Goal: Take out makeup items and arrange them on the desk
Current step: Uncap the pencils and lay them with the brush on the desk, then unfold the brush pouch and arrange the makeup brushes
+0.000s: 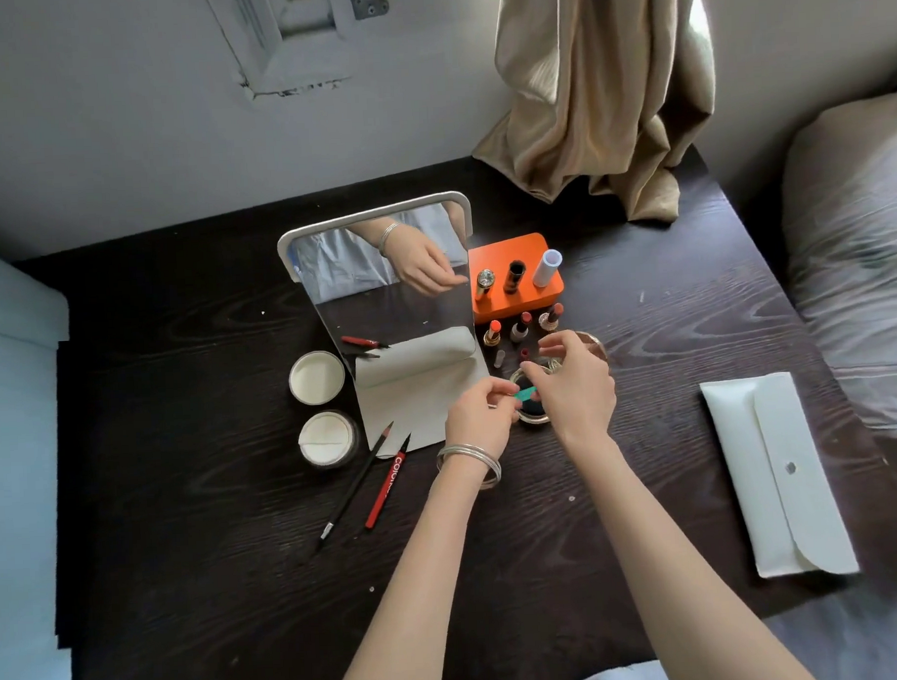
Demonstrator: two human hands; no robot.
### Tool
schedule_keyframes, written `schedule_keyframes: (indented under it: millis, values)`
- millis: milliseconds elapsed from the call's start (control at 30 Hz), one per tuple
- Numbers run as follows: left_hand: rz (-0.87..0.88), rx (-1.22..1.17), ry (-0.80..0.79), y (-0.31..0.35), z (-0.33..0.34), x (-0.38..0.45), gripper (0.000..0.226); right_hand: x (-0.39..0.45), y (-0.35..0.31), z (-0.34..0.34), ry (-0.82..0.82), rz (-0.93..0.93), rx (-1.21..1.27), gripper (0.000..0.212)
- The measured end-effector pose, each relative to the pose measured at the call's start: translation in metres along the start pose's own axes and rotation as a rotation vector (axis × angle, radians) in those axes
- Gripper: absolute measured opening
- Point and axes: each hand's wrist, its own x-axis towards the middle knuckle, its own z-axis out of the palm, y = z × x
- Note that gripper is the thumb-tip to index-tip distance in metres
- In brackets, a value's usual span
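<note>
My left hand (478, 413) pinches a small teal item (525, 393) at the middle of the dark desk (186, 505). My right hand (571, 380) meets it from the right, fingertips on the same teal item, over a round gold-rimmed compact (534, 417). Behind them three open lipsticks (520, 328) stand in front of an orange box (514, 249) that carries three caps. Two pencils, one black (357, 485) and one red (388, 483), lie to the left. Two round white powder jars (317, 377) sit beside the standing mirror (382, 276).
A white envelope pouch (781, 471) lies flat at the right. A beige curtain (605, 91) drapes onto the desk's back right corner. A bed with a grey pillow (859, 270) borders the right edge. The mirror's white base (418, 392) lies ahead of my left hand.
</note>
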Motion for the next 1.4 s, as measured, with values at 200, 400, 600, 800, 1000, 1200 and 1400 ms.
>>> schedule_keyframes:
  millis: [200,400,600,800,1000,1200,1400]
  values:
    - [0.084,0.005,-0.005,0.009,0.008,-0.021,0.015,-0.048,0.011,-0.031,0.032,0.014,0.122,0.030]
    - [0.096,0.059,-0.103,0.003,0.039,-0.047,0.020,-0.079,0.051,-0.063,0.050,0.078,0.282,0.039]
    - [0.028,0.088,-0.193,0.007,0.092,-0.068,0.026,-0.077,0.104,-0.093,-0.018,0.126,0.304,0.047]
    - [-0.047,0.081,-0.189,0.016,0.165,-0.068,0.031,-0.054,0.154,-0.130,-0.046,0.139,0.293,0.049]
    - [-0.145,0.064,-0.195,0.027,0.233,-0.059,0.044,-0.019,0.210,-0.161,-0.082,0.124,0.225,0.050]
    - [-0.224,0.060,-0.132,0.035,0.274,-0.052,0.064,0.006,0.247,-0.176,-0.130,0.085,0.137,0.048]
    - [-0.299,0.097,-0.077,0.039,0.283,-0.051,0.061,0.015,0.261,-0.173,-0.205,0.151,0.135,0.051]
